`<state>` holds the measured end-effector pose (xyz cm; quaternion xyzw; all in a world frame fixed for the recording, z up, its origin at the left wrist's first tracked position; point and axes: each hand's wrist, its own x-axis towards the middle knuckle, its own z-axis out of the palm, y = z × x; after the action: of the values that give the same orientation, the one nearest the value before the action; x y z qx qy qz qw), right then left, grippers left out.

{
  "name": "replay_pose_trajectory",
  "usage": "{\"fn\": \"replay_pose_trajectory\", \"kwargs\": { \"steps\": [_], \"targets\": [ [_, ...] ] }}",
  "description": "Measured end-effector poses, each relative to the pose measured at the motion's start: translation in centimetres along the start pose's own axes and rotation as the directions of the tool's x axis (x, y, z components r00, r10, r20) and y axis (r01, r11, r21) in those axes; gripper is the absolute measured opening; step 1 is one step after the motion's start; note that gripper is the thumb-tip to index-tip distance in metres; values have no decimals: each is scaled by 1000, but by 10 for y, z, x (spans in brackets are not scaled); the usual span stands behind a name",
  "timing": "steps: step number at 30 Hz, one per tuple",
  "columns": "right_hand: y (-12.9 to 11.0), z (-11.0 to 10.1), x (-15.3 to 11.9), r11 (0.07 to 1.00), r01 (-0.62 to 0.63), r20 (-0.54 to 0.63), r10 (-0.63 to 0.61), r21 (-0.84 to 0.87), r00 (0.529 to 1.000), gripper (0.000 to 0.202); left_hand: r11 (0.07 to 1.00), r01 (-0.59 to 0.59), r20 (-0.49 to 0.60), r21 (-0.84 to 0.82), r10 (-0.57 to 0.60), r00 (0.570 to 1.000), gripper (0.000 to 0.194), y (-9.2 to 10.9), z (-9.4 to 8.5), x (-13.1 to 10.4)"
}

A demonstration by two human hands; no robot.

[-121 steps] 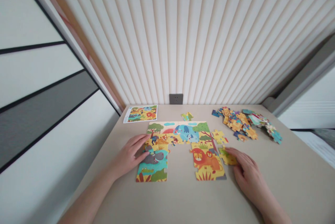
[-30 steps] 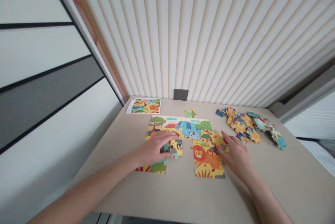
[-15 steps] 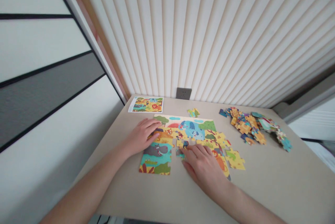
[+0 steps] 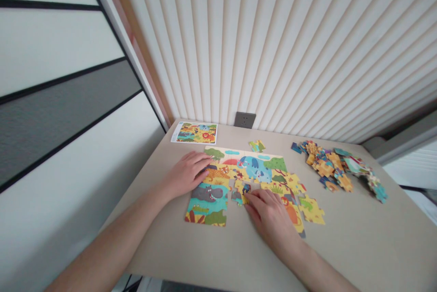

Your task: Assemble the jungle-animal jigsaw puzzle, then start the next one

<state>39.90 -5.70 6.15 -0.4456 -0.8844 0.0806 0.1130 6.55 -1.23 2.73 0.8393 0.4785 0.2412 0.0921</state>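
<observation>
A partly joined jigsaw puzzle (image 4: 209,192) with a hippo, elephants and a lion lies flat on the table. My left hand (image 4: 188,173) rests along its left edge, fingers stretched out over the leopard part. At the gap in the lower middle, the bent thumb and fingers of my right hand (image 4: 272,213) are on a yellow and teal puzzle piece (image 4: 237,195). That piece sits between the hippo part and the lion part, and some of it is hidden by my fingertips. Part of the lion side is covered by my right hand.
Behind the puzzle are a printed picture card (image 4: 197,133) and a loose green-yellow piece (image 4: 257,146). Another yellow piece (image 4: 312,210) lies by the right edge. Farther right is a pile of loose pieces (image 4: 324,164). A ribbed wall with a socket (image 4: 245,120) borders the table's back.
The view has shifted slightly. My right fingertips have moved a little to the right, uncovering more of the piece with the dark figure. My left hand stays at the puzzle's left edge.
</observation>
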Motion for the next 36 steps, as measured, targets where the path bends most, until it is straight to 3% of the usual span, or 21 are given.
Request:
{"fn": "replay_pose_trajectory", "kwargs": {
  "steps": [8, 17, 36],
  "targets": [
    [0, 0, 3, 996, 50, -4, -50, 70, 999, 26, 989, -127, 52, -72, 131, 990, 45, 27, 3, 4],
    [-9, -3, 13, 994, 101, 26, -101, -35, 995, 23, 958, -263, 70, -114, 272, 960, 44, 45, 2, 8],
    [-10, -1, 8, 978, 152, 38, -148, -142, 988, 25, 946, -279, 145, -165, 303, 942, 37, 51, 13, 9]
  ]
}}
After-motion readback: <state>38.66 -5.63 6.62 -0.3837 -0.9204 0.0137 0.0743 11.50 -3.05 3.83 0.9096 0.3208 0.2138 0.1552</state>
